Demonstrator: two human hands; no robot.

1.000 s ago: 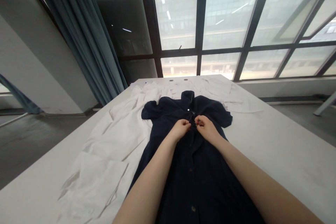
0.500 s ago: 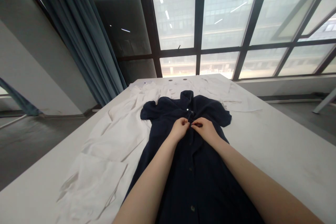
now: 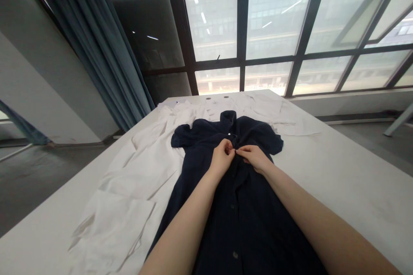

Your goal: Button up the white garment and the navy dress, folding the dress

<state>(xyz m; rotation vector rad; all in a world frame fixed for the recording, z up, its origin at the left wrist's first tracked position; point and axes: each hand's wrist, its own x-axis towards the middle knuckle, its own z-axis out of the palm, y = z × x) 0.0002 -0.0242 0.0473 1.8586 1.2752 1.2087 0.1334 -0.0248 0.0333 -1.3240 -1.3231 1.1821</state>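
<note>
A dark navy short-sleeved shirt dress (image 3: 206, 206) lies face up, its collar (image 3: 228, 116) toward the far end. Buttons run down its front, among them a pale one (image 3: 229, 134) below the collar and a darker one (image 3: 235, 255) low down. At the chest, my left hand (image 3: 223, 154) pinches the front placket, thumb and fingers pressed together. Close beside it on the right, my right hand (image 3: 253, 155) pinches the same placket with thumb and forefinger. The fingertips nearly touch and hide the bit of cloth or button between them.
White garments (image 3: 129, 189) lie spread to the left of the dress, and more white cloth (image 3: 290, 118) lies at the far right. All rest on a long white table (image 3: 355, 189). Behind stand framed windows (image 3: 271, 13) and a blue curtain (image 3: 93, 30).
Both hands stay at the same spot on the placket. My left fingers have curled and turned a little upward; my right fingers have straightened slightly. The view has shifted marginally.
</note>
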